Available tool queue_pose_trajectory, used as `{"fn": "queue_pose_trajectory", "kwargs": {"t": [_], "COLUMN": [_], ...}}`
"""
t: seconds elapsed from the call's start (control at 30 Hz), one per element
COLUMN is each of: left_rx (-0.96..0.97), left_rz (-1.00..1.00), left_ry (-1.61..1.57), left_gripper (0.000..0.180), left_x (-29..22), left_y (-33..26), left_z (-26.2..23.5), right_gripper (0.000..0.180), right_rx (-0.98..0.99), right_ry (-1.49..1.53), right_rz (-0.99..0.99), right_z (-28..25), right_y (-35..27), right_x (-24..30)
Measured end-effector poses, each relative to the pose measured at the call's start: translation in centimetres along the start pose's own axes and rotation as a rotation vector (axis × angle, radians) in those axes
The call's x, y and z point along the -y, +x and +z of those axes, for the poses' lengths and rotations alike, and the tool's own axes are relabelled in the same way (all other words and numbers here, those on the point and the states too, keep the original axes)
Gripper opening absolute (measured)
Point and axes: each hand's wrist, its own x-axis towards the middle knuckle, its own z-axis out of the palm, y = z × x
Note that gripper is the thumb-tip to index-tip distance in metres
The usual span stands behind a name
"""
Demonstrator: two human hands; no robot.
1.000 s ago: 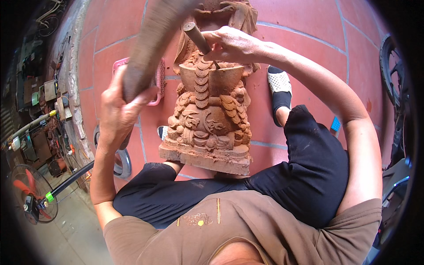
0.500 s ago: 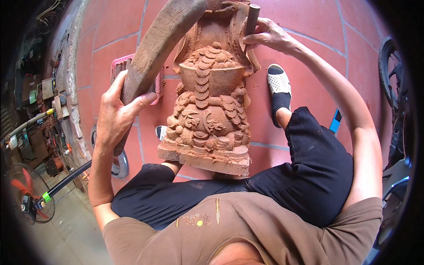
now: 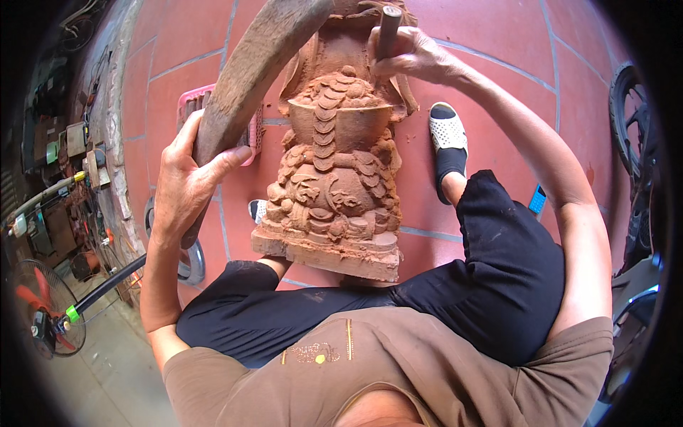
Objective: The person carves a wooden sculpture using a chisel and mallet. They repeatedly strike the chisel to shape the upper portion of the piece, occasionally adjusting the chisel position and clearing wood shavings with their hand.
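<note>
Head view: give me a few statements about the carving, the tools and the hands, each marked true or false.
1. The left hand grips a long wooden mallet. True.
2. The right hand holds a paintbrush. False: it holds a dark chisel near the top of the carving.
3. The reddish wood carving lies on a workbench. False: it lies on the red tiled floor between the person's legs.
4. A white slipper lies right of the carving. True.
</note>
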Motion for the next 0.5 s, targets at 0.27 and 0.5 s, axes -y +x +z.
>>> {"fn": "queue_pose_trajectory", "kwargs": {"t": [0.27, 0.5], "left_rx": [-0.004, -0.006], "left_rz": [-0.013, 0.038], "left_ry": [-0.006, 0.034], "left_gripper": [0.048, 0.053], "left_x": [0.2, 0.6], "left_y": [0.0, -0.1], "left_z": [-0.1, -0.3], "right_gripper": [0.018, 0.016], "right_rx": [0.03, 0.011], "right_ry": [0.11, -0.047], "right_rz": [0.096, 0.096], "right_z": [1.0, -2.2], "right_y": [0.8, 0.9], "right_x": [1.2, -1.2]}}
